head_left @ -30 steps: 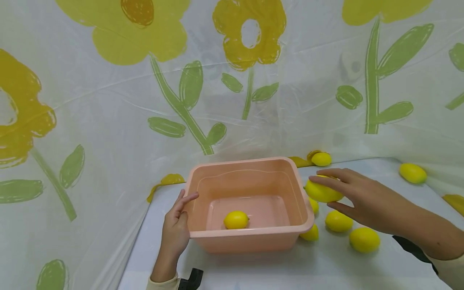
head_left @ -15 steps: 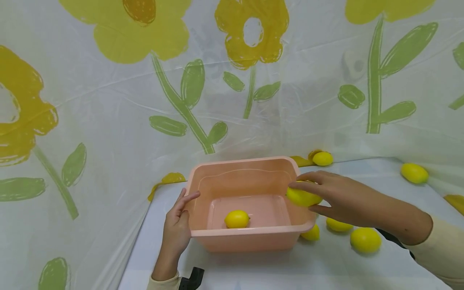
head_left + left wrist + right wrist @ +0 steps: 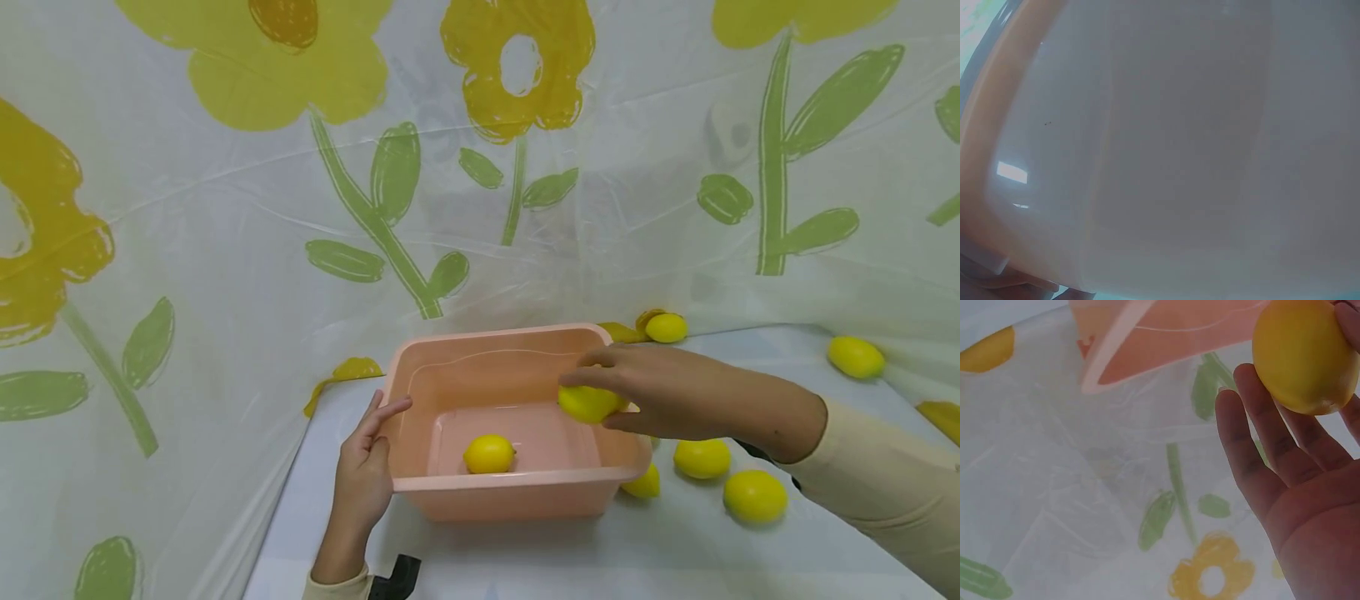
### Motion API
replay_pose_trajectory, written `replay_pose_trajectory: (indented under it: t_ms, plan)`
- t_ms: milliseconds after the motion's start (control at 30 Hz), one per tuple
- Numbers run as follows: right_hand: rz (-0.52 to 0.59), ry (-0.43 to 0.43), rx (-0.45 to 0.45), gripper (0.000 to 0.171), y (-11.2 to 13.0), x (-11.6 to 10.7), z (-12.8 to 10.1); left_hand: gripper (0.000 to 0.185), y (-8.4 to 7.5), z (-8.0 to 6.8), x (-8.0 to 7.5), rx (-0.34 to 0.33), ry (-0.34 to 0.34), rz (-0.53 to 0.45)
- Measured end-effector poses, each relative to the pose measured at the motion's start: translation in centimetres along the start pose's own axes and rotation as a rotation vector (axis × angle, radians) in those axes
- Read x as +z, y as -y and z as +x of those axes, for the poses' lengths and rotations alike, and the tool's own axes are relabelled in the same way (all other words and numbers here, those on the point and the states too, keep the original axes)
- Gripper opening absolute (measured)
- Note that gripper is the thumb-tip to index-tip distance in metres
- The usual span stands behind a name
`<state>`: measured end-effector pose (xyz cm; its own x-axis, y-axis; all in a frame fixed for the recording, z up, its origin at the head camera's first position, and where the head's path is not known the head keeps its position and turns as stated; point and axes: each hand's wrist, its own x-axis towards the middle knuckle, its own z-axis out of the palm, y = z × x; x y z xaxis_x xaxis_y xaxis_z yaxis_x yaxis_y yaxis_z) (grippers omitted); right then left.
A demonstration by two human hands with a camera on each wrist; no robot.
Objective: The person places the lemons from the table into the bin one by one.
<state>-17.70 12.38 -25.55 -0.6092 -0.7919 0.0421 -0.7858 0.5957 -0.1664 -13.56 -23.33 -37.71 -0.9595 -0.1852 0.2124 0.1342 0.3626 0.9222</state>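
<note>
A flower-printed plastic sheet (image 3: 225, 208) backs the white table (image 3: 675, 550), where a pink basin (image 3: 517, 496) sits with one lemon (image 3: 488, 454) inside. The left hand (image 3: 363, 475) rests against its near-left corner with fingers straight, apparently steadying it. The right hand (image 3: 660, 392) pinches a held lemon (image 3: 587, 403) over the basin; loose lemons (image 3: 754, 496) lie just right

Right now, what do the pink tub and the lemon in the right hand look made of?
The pink tub looks like glossy moulded plastic: smooth rolled rim, highlights on its wall. The lemon in the right hand looks uniformly yellow, smooth and matte, possibly an artificial one, though the pictures cannot settle that.
</note>
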Motion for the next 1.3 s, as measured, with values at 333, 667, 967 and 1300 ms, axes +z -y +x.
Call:
replay_pose_trajectory:
  t_ms: [333, 667, 967, 1300]
  plan:
    - [0.006, -0.067, -0.069, 0.057, 0.1, 0.1, 2.4, 0.058, 0.0, 0.0, 0.0, 0.009, 0.002, -0.009]
    - [0.012, -0.082, -0.036, 0.061, 0.7, 0.2, 4.3, 0.058, -0.1, 0.1, 0.2, 0.016, 0.005, -0.015]
    - [0.042, -0.119, -0.056, 0.060, 1.1, 0.6, 6.1, 0.056, -0.1, -0.1, 0.1, 0.012, 0.005, -0.008]
    - [0.029, -0.162, -0.107, 0.056, 1.4, 1.4, 8.1, 0.057, 0.0, -0.1, 0.1, 0.020, 0.007, -0.013]
